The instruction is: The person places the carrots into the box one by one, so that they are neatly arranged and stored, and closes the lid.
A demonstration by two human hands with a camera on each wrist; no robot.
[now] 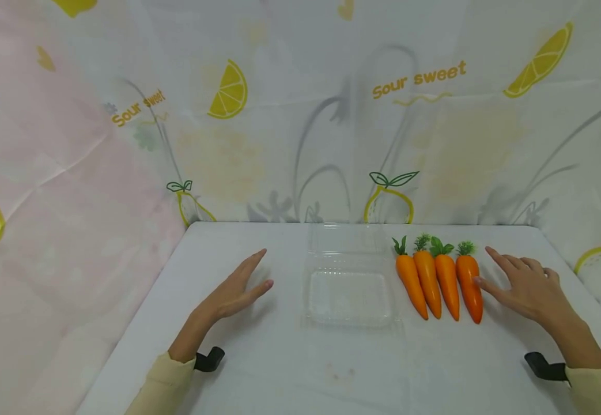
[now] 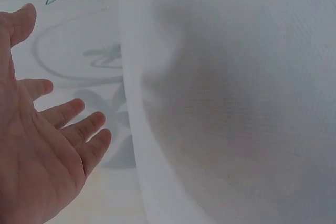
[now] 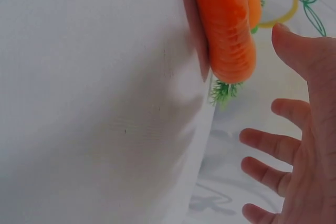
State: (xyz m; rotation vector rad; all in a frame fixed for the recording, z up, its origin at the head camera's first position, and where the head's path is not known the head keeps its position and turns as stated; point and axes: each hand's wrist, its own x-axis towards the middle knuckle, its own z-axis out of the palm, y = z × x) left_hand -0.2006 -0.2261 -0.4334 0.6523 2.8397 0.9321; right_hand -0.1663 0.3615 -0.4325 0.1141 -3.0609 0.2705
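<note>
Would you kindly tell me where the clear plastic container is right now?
In the head view, the clear plastic container lies open near the middle of the white table, between the left hand and the four orange carrots.

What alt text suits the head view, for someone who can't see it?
Four green-topped orange carrots lie right of an open clear container on a white table. A person's left hand and right hand, both empty, flank them.

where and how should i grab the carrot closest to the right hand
Pinch the rightmost carrot across its thicker half, below the green top, probably from above right with the right hand: the body tapers toward the near end, and another carrot lies close on its left.
</note>
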